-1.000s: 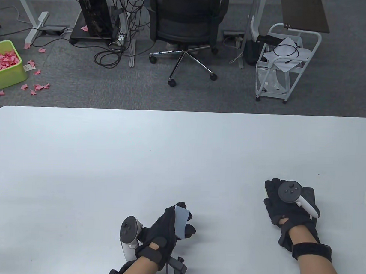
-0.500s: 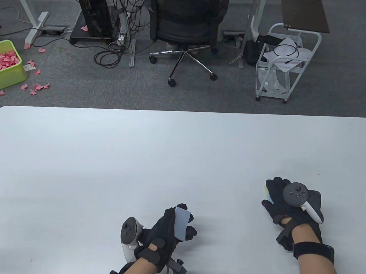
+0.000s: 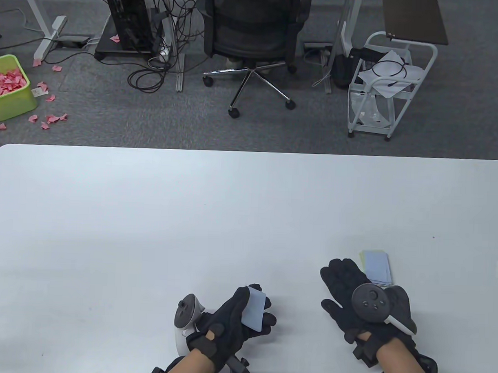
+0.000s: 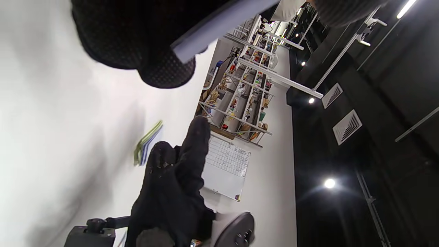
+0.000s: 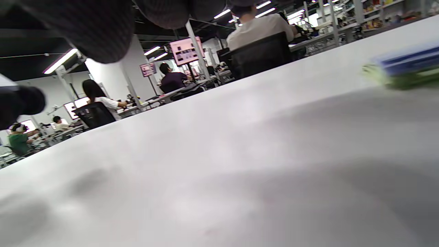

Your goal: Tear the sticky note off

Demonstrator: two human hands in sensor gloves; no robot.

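Gripping a pale blue rectangular sticky note (image 3: 254,313), the left hand's grip (image 3: 238,320) pinches the sheet between thumb and fingers, holding it up off the worktop. The right hand's grip (image 3: 357,298) is released: its black gloved fingers are spread flat, palm down, holding nothing.

Largest first, a wide white worktop (image 3: 190,217) fills the lower part of the table view, with grey carpet, a black office chair (image 3: 254,40) and a lime green plastic bin of crumpled pink paper (image 3: 9,88) beyond it. Both hands sit near the front edge, well apart. A thin pad of pale blue and green sticky notes (image 3: 376,266) lies flat on the worktop, just beyond the right hand's little-finger side; in the left wrist view it shows as a slim layered stack (image 4: 147,142).

A second ago the right hand lay over the pad, hiding it. It has since slid toward the left hand and toward the front edge, leaving the pad uncovered. The left hand has shifted slightly toward the right, keeping hold of the note.

This suggests the tear is already done: the sheet looks free of the pad, which no longer needs steadying. What likely remains is disposing of the note.
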